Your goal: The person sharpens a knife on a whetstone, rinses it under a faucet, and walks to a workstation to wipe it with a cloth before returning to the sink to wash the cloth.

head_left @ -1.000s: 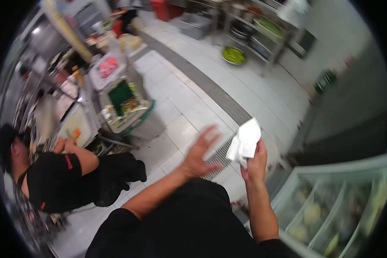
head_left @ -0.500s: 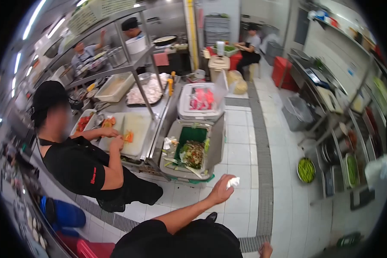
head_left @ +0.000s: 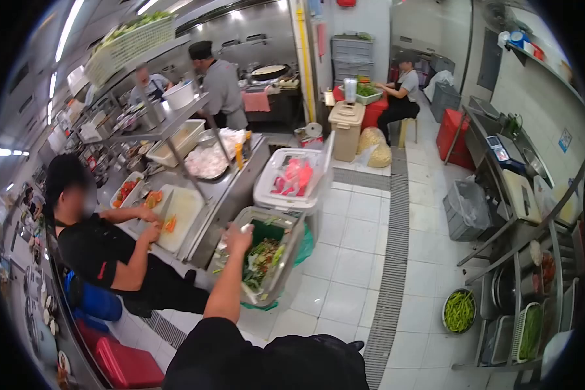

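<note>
My left hand (head_left: 238, 240) is stretched out over the near left side of a grey waste bin (head_left: 291, 250). Its fingers are curled, with a bit of crumpled white tissue (head_left: 246, 228) showing at the fingertips. Below and right of the hand, food scraps (head_left: 261, 263) with green leaves lie inside the bin. My right hand is out of view.
At left, a co-worker in black (head_left: 110, 253) cuts orange pieces on a white cutting board (head_left: 185, 214). A lidded white tub (head_left: 276, 195) with a pink bag stands behind the bin. Green peppers fill a bowl (head_left: 460, 311) on the floor, right of a drain grate (head_left: 391, 286).
My left hand has swung left and forward from above the floor tiles to over the bin, carrying the white tissue. My right hand has left the view. The camera has shifted.
</note>
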{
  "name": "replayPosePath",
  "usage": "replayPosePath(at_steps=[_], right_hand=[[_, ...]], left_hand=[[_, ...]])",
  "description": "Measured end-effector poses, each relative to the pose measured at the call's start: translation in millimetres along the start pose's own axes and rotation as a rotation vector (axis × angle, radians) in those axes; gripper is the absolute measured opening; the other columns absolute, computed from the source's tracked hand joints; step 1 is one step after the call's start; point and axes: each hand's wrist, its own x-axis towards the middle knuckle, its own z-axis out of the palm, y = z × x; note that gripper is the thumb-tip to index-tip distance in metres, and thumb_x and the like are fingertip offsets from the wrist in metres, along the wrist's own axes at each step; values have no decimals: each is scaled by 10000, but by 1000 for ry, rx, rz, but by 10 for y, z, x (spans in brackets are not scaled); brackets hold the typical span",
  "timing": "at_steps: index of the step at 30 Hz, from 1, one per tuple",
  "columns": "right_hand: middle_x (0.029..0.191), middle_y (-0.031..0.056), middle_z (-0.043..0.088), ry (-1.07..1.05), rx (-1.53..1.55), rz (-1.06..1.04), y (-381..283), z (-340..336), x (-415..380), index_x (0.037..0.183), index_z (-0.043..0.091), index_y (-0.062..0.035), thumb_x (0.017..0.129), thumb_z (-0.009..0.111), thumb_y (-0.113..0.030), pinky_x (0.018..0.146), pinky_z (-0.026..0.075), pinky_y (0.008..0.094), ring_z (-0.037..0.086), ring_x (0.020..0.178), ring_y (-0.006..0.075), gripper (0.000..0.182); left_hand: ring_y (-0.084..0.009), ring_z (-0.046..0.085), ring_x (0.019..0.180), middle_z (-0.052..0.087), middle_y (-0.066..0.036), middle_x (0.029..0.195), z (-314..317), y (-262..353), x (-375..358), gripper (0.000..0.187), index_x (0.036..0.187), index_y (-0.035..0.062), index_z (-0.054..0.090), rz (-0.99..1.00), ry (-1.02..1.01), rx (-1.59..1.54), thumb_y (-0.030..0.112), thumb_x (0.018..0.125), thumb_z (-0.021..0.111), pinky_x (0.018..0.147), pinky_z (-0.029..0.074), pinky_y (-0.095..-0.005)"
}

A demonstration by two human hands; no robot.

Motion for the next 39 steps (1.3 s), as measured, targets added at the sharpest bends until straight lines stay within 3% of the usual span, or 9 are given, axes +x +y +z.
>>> replayPosePath(at_steps=[3, 6, 8, 14, 16, 21, 25, 31, 39], right_hand=[[687, 68, 598, 59, -19, 13, -581, -245, 498, 938, 644, -37, 894, 615, -217, 471, 483, 359, 595, 577, 190, 188], [740, 107, 654, 152, -381, -50, -1389, -792, 1187, 930, 659, -23, 870, 600, -199, 493, 498, 365, 615, 597, 212, 195], [720, 81, 642, 194, -406, -303, -2520, -823, 1639, 840, 659, -46, 879, 577, -195, 494, 482, 316, 579, 551, 168, 175], [888, 35, 684, 107, -201, -499, -5315, -139, 1857, 1106, 664, -50, 914, 597, -251, 592, 502, 264, 655, 705, 133, 286], [902, 31, 692, 107, -218, -517, -5722, 68, 1875, 1125, 669, -55, 899, 618, -255, 601, 503, 269, 661, 716, 132, 305], [892, 16, 690, 126, -210, -324, -5763, 72, 2084, 1106, 684, -76, 886, 646, -263, 587, 499, 269, 658, 702, 130, 292], [889, 22, 674, 285, 11, -71, -5262, -431, 2124, 1090, 665, -102, 893, 644, -263, 570, 492, 274, 644, 682, 135, 256], [912, 36, 656, 496, 374, 143, -4900, -619, 1930, 1115, 632, -110, 904, 631, -299, 630, 505, 316, 644, 751, 160, 283], [902, 50, 673, 307, 428, 300, -5299, -919, 2872, 1129, 644, -110, 930, 589, -338, 620, 520, 363, 633, 689, 173, 308]], left_hand=[[-418, 266, 1441, 330, -267, 1526, -124, 311, -322, 734, 1465, 61, 435, -83, 171, -117, 490, 894, 602, 1166, 247, -515], [-371, 429, 1312, 474, -220, 1382, 67, 638, -655, 385, 1285, -4, 566, 437, 570, -241, 165, 939, 578, 1094, 350, -455], [-332, 569, 1120, 512, -190, 1315, 55, 1218, -1148, 360, 1293, 3, 566, 424, 375, -686, 154, 966, 540, 928, 480, -390], [-265, 651, 961, 668, -160, 1070, 1302, 2290, -1736, 295, 1189, -11, 636, 558, -32, -534, 143, 947, 565, 833, 511, -338], [-288, 666, 987, 692, -171, 1069, 1948, 2549, -1553, 366, 1200, 21, 645, 390, -464, -370, 246, 912, 628, 862, 518, -373], [-381, 636, 1097, 671, -214, 1172, 2574, 4095, -1252, 511, 1253, 69, 638, 858, -990, 76, 400, 863, 654, 952, 495, -440], [-371, 628, 1099, 657, -218, 1201, 2943, 5634, -1146, 496, 1278, 34, 611, 1068, -824, 106, 353, 899, 632, 960, 482, -442], [-316, 672, 930, 665, -217, 1149, 3167, 7603, -1492, 445, 1272, 64, 624, 1097, -1030, -42, 322, 910, 622, 856, 518, -401], [-323, 678, 977, 663, -222, 1182, 3583, 8647, -2283, 465, 1294, 71, 616, 1138, -1138, 290, 323, 903, 632, 894, 516, -402]])
